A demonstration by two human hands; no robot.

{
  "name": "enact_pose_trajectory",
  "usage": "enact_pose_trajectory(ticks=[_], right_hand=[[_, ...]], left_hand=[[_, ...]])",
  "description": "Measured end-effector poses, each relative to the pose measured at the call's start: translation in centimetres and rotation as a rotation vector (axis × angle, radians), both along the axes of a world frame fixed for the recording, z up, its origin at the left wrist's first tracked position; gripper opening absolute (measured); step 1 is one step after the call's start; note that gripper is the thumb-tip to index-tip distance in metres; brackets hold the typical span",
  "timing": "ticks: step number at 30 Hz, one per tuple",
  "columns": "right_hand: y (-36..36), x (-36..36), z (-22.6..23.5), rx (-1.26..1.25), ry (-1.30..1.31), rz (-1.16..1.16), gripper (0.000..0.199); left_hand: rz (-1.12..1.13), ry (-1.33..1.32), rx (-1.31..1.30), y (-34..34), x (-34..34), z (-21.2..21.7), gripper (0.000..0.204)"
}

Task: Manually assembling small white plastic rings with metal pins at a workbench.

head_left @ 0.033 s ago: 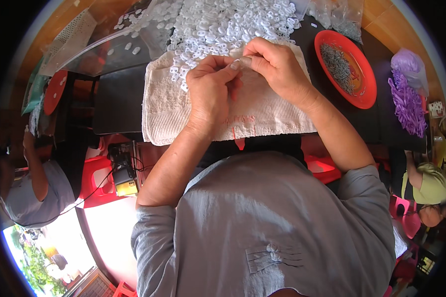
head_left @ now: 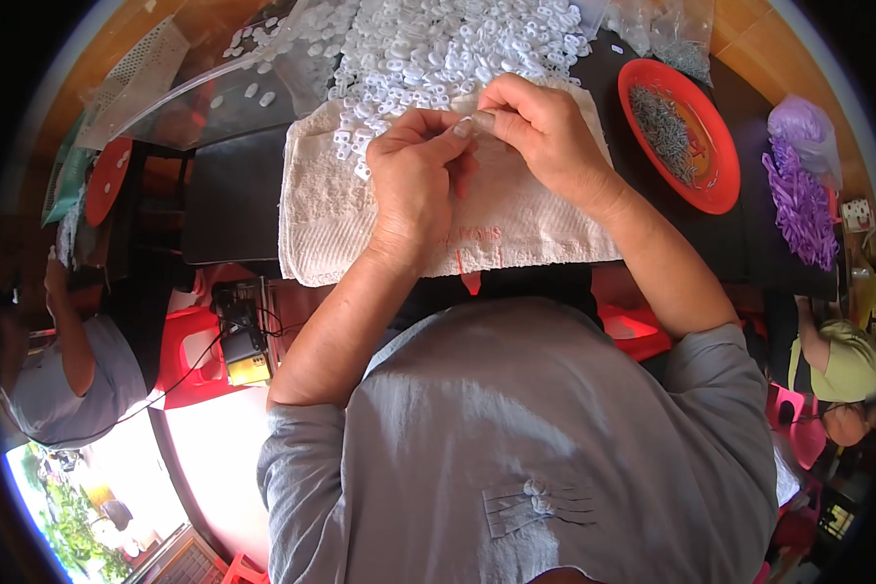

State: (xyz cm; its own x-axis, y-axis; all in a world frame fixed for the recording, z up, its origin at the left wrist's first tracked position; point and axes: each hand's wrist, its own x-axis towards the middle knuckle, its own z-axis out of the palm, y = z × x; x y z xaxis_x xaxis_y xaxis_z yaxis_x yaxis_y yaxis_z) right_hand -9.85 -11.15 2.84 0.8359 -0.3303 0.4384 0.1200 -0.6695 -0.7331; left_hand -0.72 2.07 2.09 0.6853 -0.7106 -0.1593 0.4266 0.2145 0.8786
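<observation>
Filling the upper middle, a dark worktop [head_left: 234, 200]. Spread over its far part, a broad heap of white plastic pieces [head_left: 438, 49], trailing onto the upper left of a cream towel [head_left: 326, 229] draped along the near edge. To the right of the towel, just apart from it, a round red plate [head_left: 724, 180]. Farther right, a bundle of purple strips [head_left: 798, 209]. Above the towel, close together at the fingertips: left hand [head_left: 411, 180], curled, with thumb and forefinger pinching; right hand [head_left: 550, 136], thumb and forefinger drawn in to the same spot. Cannot tell whether pinching anything with the right. On the plate, a loose pile of thin grey pieces [head_left: 660, 125]. Smallest, a small white piece [head_left: 466, 120] in the left fingertips, mostly hidden.
</observation>
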Motion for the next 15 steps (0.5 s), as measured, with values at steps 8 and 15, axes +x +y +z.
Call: enact_pose_trajectory(ticks=[8, 15], right_hand=[[1.3, -0.1, -0.5, 0.434, 0.091, 0.014, 0.007], [0.8, 0.1, 1.3, 0.547, 0.159, -0.046, 0.011]], left_hand=[[0.064, -0.011, -0.002, 0.1, -0.8, 0.0, 0.005], [0.024, 0.006, 0.008, 0.0, -0.4, 0.1, 0.002]])
